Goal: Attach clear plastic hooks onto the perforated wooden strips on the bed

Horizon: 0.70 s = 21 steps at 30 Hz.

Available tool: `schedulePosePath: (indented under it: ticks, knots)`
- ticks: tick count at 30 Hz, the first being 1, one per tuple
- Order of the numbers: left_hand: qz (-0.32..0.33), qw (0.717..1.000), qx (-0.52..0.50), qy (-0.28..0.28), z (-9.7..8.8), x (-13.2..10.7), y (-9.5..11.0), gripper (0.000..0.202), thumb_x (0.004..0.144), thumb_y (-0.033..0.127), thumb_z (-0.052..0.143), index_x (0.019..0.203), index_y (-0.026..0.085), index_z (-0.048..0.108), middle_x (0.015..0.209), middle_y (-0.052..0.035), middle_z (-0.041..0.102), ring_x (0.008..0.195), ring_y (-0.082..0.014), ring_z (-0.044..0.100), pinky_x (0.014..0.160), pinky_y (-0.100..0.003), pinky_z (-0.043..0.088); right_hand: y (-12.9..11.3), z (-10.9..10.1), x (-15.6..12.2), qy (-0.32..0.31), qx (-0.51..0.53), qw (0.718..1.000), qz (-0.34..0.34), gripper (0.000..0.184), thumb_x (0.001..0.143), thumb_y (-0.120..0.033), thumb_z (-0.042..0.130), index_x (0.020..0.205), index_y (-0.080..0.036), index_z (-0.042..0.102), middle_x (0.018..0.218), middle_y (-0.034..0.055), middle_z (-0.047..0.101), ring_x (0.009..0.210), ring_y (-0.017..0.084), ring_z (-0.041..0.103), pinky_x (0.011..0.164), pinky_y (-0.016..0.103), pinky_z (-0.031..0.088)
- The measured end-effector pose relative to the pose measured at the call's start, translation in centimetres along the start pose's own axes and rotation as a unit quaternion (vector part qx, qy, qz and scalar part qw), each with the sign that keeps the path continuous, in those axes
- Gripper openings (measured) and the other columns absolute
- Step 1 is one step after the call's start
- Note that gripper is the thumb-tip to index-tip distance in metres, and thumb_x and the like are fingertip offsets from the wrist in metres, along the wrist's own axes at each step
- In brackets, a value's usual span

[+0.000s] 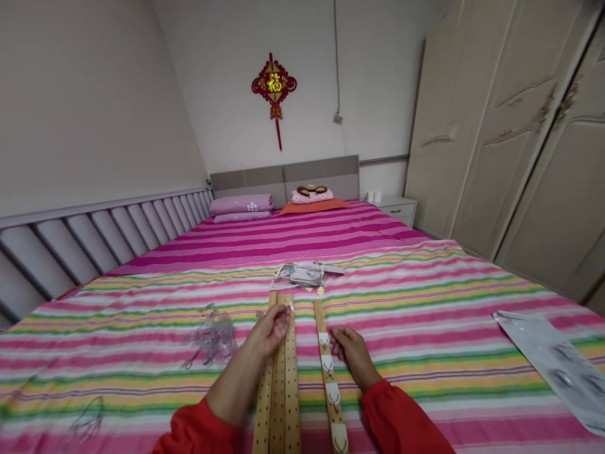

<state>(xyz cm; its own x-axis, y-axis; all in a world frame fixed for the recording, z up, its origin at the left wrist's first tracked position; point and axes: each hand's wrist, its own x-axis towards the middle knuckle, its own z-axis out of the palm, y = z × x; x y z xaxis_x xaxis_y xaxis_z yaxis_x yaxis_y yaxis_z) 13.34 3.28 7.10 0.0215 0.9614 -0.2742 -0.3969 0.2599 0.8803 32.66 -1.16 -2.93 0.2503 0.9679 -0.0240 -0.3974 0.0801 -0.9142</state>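
Note:
Several long wooden slats lie lengthwise on the striped bedspread. A group of perforated slats sits on the left, and a single slat with white hooks stuck along it lies to the right. My left hand is over the top of the perforated slats, its fingers pinched on a small pale piece that I cannot name. My right hand rests beside the single slat, fingers curled against its edge near a white hook. Both sleeves are red.
A heap of clear plastic hooks lies left of my hands, with opened packaging beyond the slats. A white plastic bag lies at the right edge. Pillows sit at the headboard; a wardrobe stands right.

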Motion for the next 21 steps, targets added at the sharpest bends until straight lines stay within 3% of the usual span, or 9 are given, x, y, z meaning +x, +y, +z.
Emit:
schedulePosePath:
  ticks: [3, 8, 11, 18, 21]
  knots:
    - [-0.022, 0.998, -0.044, -0.027, 2.1, -0.3, -2.9, 0.010, 0.072, 0.010, 0.066, 0.072, 0.017, 0.059, 0.072, -0.0040, 0.067, 0.069, -0.0116, 0.067, 0.071, -0.021, 0.056, -0.2, 0.0, -0.1, 0.001, 0.012, 1.000, -0.001, 0.034, 0.056, -0.046, 0.078, 0.065, -0.016, 0.065, 0.050, -0.0025, 0.059, 0.037, 0.008, 0.045, 0.033, 0.019, 0.026]
    - [-0.012, 0.999, -0.034, -0.017, 4.7, 0.1, -6.2, 0.007, 0.076, 0.016, 0.063, 0.071, 0.018, 0.058, 0.077, -0.0051, 0.068, 0.085, -0.0144, 0.068, 0.084, -0.023, 0.054, -0.4, -0.1, -0.2, -0.007, 0.031, 0.999, 0.006, 0.032, 0.055, -0.041, 0.080, 0.070, -0.015, 0.068, 0.049, -0.0025, 0.059, 0.039, 0.008, 0.046, 0.036, 0.020, 0.028]
    - [-0.013, 0.999, -0.028, -0.029, 5.5, 0.0, -7.4, 0.007, 0.078, 0.018, 0.060, 0.072, 0.018, 0.058, 0.080, -0.0052, 0.069, 0.089, -0.0144, 0.067, 0.087, -0.023, 0.053, -0.6, -0.2, -0.1, -0.015, 0.043, 0.999, 0.013, 0.032, 0.054, -0.037, 0.082, 0.073, -0.015, 0.069, 0.049, -0.0029, 0.059, 0.040, 0.008, 0.046, 0.039, 0.021, 0.030]
    - [0.026, 0.987, 0.122, -0.101, 6.5, 0.5, -9.2, 0.011, 0.080, 0.029, 0.063, 0.082, 0.018, 0.062, 0.090, -0.0069, 0.068, 0.091, -0.0182, 0.065, 0.082, -0.029, 0.054, -1.0, -0.6, 0.0, -0.021, 0.102, 0.994, 0.016, 0.039, 0.058, -0.038, 0.081, 0.089, -0.018, 0.071, 0.054, -0.0034, 0.061, 0.043, 0.009, 0.047, 0.042, 0.022, 0.033]
    - [0.037, 0.975, 0.190, -0.106, 6.8, 0.8, -9.6, 0.020, 0.087, 0.033, 0.056, 0.099, 0.018, 0.062, 0.104, -0.0073, 0.065, 0.093, -0.0169, 0.062, 0.083, -0.034, 0.053, -1.2, -0.7, 0.0, -0.014, 0.120, 0.993, 0.016, 0.034, 0.059, -0.037, 0.081, 0.086, -0.019, 0.071, 0.061, -0.0018, 0.065, 0.046, 0.009, 0.048, 0.043, 0.022, 0.035]
